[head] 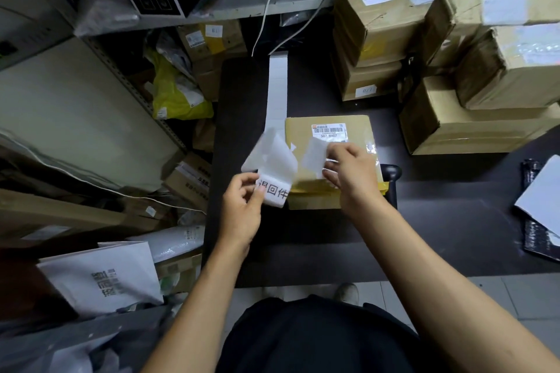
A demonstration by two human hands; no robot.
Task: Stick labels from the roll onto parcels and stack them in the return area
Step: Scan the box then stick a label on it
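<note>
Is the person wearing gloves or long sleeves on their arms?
No gloves and no long sleeves. The left hand and right hand are bare, and both forearms are uncovered as far as the picture shows. No watch, ring or bracelet shows. Lower down, the person wears dark clothing.

Parcel lies on table, label strip left, stacked boxes right.

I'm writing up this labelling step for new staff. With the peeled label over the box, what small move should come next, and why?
Probably lower the right hand and press the peeled label onto the bare cardboard of the parcel below its barcode sticker. The label is already off the strip, which the left hand pinches beside the box.
</note>
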